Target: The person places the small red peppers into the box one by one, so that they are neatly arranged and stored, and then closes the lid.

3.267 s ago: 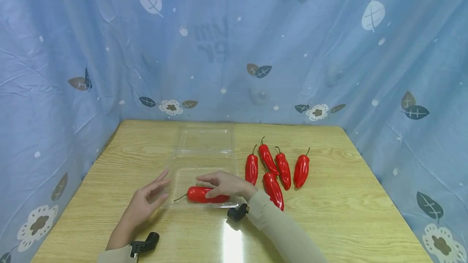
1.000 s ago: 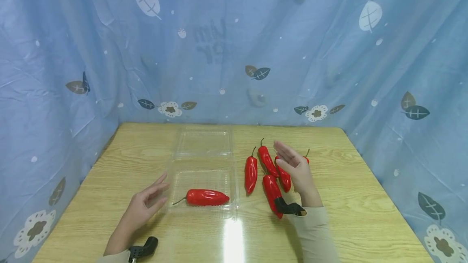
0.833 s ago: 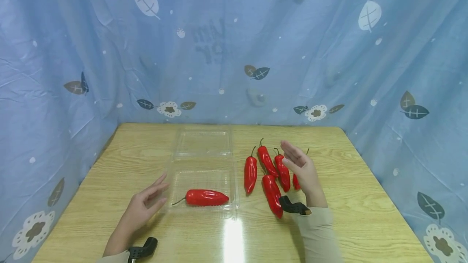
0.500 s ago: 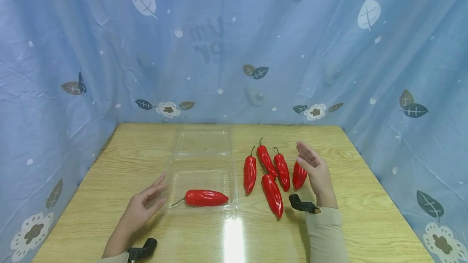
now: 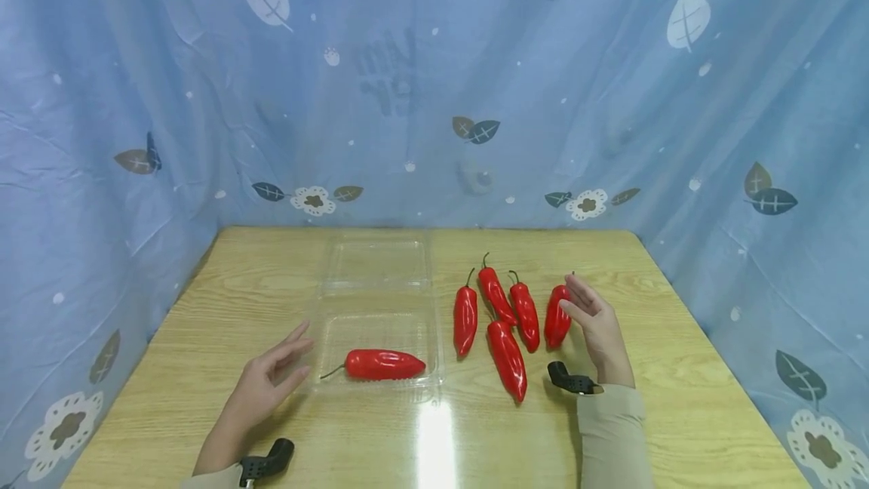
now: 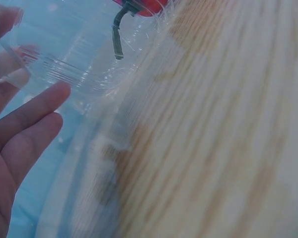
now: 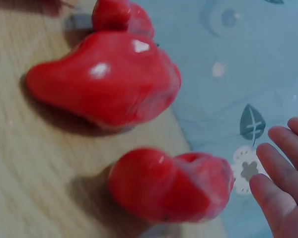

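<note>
A clear plastic box point(image 5: 440, 338) lies unfolded on the table, its lid half point(image 5: 380, 262) toward the back. One red chili pepper point(image 5: 385, 364) lies sideways in the front half, its green stem point(image 6: 117, 37) pointing left. My left hand point(image 5: 265, 382) stays by the box's left side with relaxed fingers, holding nothing; whether it touches the plastic I cannot tell. My right hand point(image 5: 597, 323), fingers extended and holding nothing, hovers at the right of the rightmost chili pepper point(image 5: 557, 317), partly covering its stem end. The right wrist view shows a gap between fingers and a nearby pepper point(image 7: 171, 186).
Several more red chili peppers lie between the box and my right hand, among them a left one point(image 5: 465, 321) and a front one point(image 5: 507, 361). A blue patterned curtain point(image 5: 434, 96) surrounds the wooden table point(image 5: 679, 398).
My right hand let go of the chili pepper in the box, then moved right across the other peppers to the rightmost one. The left hand has barely moved.
</note>
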Tool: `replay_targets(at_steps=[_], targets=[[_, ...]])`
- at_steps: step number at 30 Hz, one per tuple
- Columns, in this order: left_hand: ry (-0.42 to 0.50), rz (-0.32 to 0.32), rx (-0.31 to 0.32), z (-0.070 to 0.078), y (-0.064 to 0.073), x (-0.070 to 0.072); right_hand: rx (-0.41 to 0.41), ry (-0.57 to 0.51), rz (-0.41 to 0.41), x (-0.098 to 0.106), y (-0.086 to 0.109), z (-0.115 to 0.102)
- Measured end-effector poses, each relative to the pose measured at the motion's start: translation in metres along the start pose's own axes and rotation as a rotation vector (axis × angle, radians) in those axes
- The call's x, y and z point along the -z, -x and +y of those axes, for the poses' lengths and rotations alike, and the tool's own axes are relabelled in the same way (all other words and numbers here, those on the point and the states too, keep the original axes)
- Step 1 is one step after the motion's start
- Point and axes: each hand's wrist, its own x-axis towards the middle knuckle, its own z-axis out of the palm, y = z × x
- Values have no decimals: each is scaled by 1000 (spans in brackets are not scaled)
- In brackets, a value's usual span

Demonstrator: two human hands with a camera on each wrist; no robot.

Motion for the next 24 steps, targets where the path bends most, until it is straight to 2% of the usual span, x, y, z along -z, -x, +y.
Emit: replay_targets(at_steps=[9,18,24], targets=[[12,3,8,-1,-1,0,-125,-14,62,6,0,13],[25,1,9,1,-2,0,-202,-55,54,9,-3,24],[23,-1,13,-1,-1,0,-255,12,55,9,-4,28]])
